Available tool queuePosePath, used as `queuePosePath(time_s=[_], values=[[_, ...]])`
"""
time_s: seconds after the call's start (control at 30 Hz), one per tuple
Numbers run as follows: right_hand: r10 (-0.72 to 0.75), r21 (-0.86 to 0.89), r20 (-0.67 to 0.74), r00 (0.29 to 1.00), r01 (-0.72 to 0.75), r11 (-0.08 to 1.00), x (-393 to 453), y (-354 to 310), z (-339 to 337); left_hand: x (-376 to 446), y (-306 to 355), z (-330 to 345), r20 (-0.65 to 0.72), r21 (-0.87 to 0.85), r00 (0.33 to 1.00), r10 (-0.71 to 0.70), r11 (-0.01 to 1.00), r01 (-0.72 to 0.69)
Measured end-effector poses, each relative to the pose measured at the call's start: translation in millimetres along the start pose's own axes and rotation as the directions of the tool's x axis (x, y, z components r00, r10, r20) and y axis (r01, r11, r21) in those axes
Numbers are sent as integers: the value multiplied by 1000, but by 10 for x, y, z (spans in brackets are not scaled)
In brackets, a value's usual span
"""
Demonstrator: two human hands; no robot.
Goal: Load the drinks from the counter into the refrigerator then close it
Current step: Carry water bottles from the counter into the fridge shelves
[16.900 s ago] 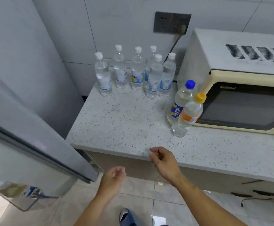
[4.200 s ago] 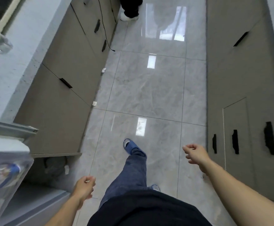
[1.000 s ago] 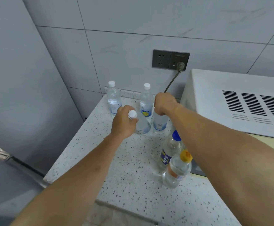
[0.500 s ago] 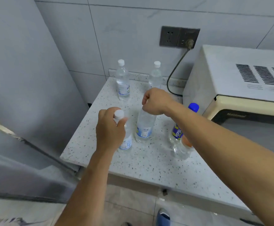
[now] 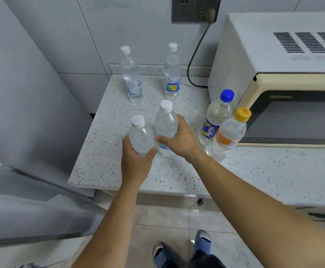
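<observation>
My left hand point(image 5: 136, 161) grips a clear white-capped water bottle point(image 5: 140, 135) round its body, lifted above the speckled counter point(image 5: 107, 151). Beside it my right hand point(image 5: 181, 139) grips a second white-capped water bottle point(image 5: 166, 122). Two more water bottles stand at the back near the wall, one on the left point(image 5: 131, 76) and one on the right point(image 5: 172, 74). A blue-capped Pepsi bottle point(image 5: 216, 117) and an orange-capped bottle point(image 5: 230, 132) stand next to the microwave. The open refrigerator door point(image 5: 32, 206) shows at the lower left.
A cream microwave point(image 5: 285, 78) fills the right of the counter, its cord point(image 5: 193, 60) running up to a wall socket point(image 5: 195, 8). A grey refrigerator side point(image 5: 28, 84) borders the counter on the left. Below are the tiled floor and my blue shoes point(image 5: 182, 250).
Both hands have pulled their bottles back from the rear group toward the counter's front. Their grips have slid from the caps down to the bottle bodies.
</observation>
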State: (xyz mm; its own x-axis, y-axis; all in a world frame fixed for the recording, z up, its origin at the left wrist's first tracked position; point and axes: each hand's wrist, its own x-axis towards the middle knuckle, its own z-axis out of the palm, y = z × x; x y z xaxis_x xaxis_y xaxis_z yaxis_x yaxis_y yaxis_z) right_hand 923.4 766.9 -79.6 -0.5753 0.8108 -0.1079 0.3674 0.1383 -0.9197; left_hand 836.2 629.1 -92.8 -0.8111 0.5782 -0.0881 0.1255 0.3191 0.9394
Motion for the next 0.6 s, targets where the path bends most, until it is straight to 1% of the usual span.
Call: queuePosePath(time_s=[0.1,0.17,0.23,0.33,0.43,0.53,0.6], values=[[64,103,38,997,-67,992,45,136,53,41,-150,76,29,-9,997,-69,998,69],[72,135,66,995,-80,988,58,221,77,70,-209,116,36,-36,994,-100,994,101],[60,152,62,996,-69,986,32,296,81,71,-232,128,37,-54,993,-112,992,114],[30,173,32,999,-35,984,-64,363,24,4,-236,131,20,-47,995,-94,994,95],[7,201,42,999,-16,979,-237,445,-107,-178,-232,144,-26,-36,993,-117,993,116],[26,275,97,995,-52,960,-461,560,-281,-437,-254,159,-58,-25,989,-135,991,134],[38,343,160,986,-91,935,-626,635,-390,-655,-278,145,-72,-57,984,-161,986,157]])
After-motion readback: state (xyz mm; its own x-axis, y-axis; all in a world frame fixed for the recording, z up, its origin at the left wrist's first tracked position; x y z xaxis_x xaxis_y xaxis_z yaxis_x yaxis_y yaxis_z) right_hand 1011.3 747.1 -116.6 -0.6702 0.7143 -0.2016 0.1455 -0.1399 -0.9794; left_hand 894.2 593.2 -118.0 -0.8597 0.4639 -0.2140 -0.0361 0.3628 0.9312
